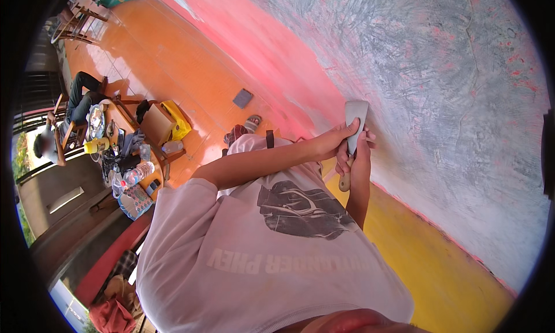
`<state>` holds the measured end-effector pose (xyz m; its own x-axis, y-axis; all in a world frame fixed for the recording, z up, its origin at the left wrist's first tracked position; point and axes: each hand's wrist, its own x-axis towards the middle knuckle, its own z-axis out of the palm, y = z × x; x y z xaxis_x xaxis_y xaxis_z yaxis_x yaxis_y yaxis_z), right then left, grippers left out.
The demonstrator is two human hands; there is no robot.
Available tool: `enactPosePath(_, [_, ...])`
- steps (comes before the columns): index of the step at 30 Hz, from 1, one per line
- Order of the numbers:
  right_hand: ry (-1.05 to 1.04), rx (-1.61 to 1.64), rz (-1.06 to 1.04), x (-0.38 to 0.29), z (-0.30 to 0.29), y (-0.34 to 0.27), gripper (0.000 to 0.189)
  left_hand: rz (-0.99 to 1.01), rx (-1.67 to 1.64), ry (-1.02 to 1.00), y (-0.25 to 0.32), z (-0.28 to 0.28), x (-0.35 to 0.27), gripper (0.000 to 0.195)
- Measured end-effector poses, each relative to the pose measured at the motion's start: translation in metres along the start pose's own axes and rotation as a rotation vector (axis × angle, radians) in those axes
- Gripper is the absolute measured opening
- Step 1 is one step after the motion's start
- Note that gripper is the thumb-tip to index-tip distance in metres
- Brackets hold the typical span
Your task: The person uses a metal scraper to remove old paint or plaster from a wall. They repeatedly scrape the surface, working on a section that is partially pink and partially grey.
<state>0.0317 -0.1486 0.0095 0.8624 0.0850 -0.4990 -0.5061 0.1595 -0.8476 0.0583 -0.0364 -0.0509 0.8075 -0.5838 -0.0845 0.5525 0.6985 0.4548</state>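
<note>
Both of my hands are on a putty knife with a wide metal blade (358, 109) and a pale handle (344, 182). My left hand (336, 140) reaches across from the left, its thumb pressed flat on the blade's face. Around the handle curl the fingers of my right hand (360, 155), whose thumb lies along the blade's lower side. The blade's broad end is beside the wall (416, 99); I cannot tell whether it touches. Streaky grey and whitish coating covers much of that wall, with pink paint showing through in spots.
A grey rectangular block (243, 98) lies on the orange tiled floor (182, 68) near my sandalled foot (252, 123). Leftward stands a cluttered wooden table (158, 177) with water bottles (138, 172), next to a cardboard box (157, 124). A seated person (82, 99) is beyond it.
</note>
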Motion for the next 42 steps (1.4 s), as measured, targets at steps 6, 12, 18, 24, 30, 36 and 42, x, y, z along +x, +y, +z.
enactPosePath(6, [0.019, -0.096, -0.018, 0.014, 0.011, -0.010, 0.043, 0.053, -0.055, 0.054, 0.005, -0.003, 0.011, 0.068])
enactPosePath(12, [-0.054, -0.008, 0.001, 0.011, 0.030, -0.017, 0.041, -0.026, 0.024, 0.259, 0.023, 0.013, -0.001, 0.071])
enactPosePath(18, [0.057, -0.089, -0.009, 0.019, 0.043, -0.019, 0.044, -0.031, 0.069, 0.322, 0.046, 0.015, -0.007, 0.075])
enactPosePath(24, [0.300, -0.021, 0.089, 0.003, 0.059, -0.023, 0.044, -0.125, 0.031, 0.237, 0.051, 0.025, -0.013, 0.072])
enactPosePath(30, [0.101, -0.084, -0.004, 0.030, 0.072, -0.019, 0.042, 0.031, 0.062, 0.325, 0.077, 0.007, -0.015, 0.072])
enactPosePath(36, [0.231, -0.107, 0.112, 0.022, 0.069, -0.013, 0.055, -0.020, 0.037, 0.231, 0.070, 0.009, -0.018, 0.067])
enactPosePath(42, [-0.035, -0.065, -0.031, 0.046, 0.091, -0.005, 0.046, 0.157, 0.103, 0.344, 0.089, -0.024, -0.020, 0.066])
